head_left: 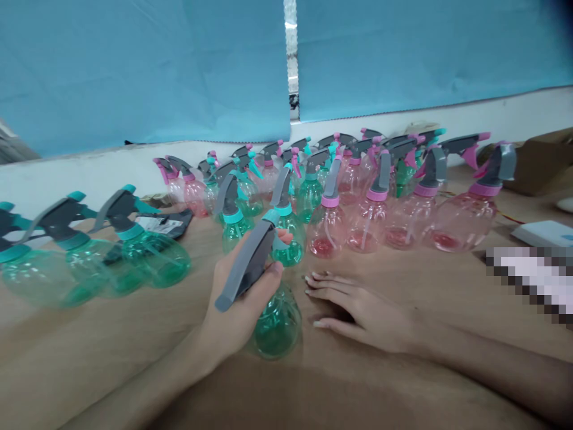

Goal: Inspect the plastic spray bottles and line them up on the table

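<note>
A green trigger spray bottle (277,331) is grasped by the left hand (233,304), whose fingers are wrapped around its neck below the grey trigger head (250,260), with the thumb laid along the head's near right side. The bottle's body hangs below the fingers at five o'clock; whether its base is touching the wooden table (358,388) cannot be told. The teal nozzle is aimed toward one o'clock. The right hand (364,307) is rested palm down at three o'clock, its fingers loosely spread, gripping nothing, pointed toward nine o'clock and just beside the bottle.

The step in hand is judged to be the positioning of this bottle. For the next move, a firm neck hold and clearance from the standing green bottle (290,254) at twelve o'clock and the pink spray bottle (326,236) at one o'clock seem called for.
</note>
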The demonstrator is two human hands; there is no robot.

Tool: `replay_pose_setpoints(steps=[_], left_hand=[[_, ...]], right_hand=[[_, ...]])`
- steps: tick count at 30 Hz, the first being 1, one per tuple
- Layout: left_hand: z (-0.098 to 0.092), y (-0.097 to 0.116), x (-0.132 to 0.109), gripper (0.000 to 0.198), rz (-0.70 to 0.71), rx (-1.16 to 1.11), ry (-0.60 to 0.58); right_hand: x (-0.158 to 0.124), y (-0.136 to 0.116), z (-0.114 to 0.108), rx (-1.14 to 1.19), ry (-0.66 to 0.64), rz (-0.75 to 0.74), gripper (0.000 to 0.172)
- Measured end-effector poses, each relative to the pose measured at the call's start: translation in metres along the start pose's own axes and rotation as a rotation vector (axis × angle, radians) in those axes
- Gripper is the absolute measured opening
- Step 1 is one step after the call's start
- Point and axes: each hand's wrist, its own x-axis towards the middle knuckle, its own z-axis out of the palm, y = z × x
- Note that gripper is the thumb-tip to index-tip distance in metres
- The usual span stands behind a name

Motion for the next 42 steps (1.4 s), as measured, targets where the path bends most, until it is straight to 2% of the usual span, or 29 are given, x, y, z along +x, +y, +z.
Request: replay_pose_setpoints(steps=[10, 18, 23, 28, 37, 42], left_hand=[[0.0005, -0.0020, -0.0003, 0.030, 0.019, -0.011, 0.004], [0.0000, -0.0069, -0.0014, 0.019, 0.025, -0.008, 0.012], [0.0001, -0.0037, -0.0006, 0.024, 0.023, -0.022, 0.007], [0.0002, -0.0030, 0.0013, 0.030, 0.061, -0.025, 0.002], [0.0000, -0.0051, -0.0020, 0.020, 0.029, 0.004, 0.007], [0.0008, -0.0061, -0.0008, 0.021, 0.024, -0.028, 0.001]], right_hand=[[0.0007, -0.0024, -0.0013, -0.049, -0.019, 0.007, 0.052], [-0.0014, -0.0011, 0.0035, -0.095, 0.063, 0.066, 0.045], [-0.0025, 0.0016, 0.0067, -0.119, 0.107, 0.097, 0.044], [-0.0024, 0.0020, 0.0059, -0.121, 0.094, 0.104, 0.045], [-0.0032, 0.0029, 0.0077, -0.116, 0.119, 0.102, 0.046], [-0.0030, 0.0035, 0.0074, -0.117, 0.110, 0.099, 0.046]])
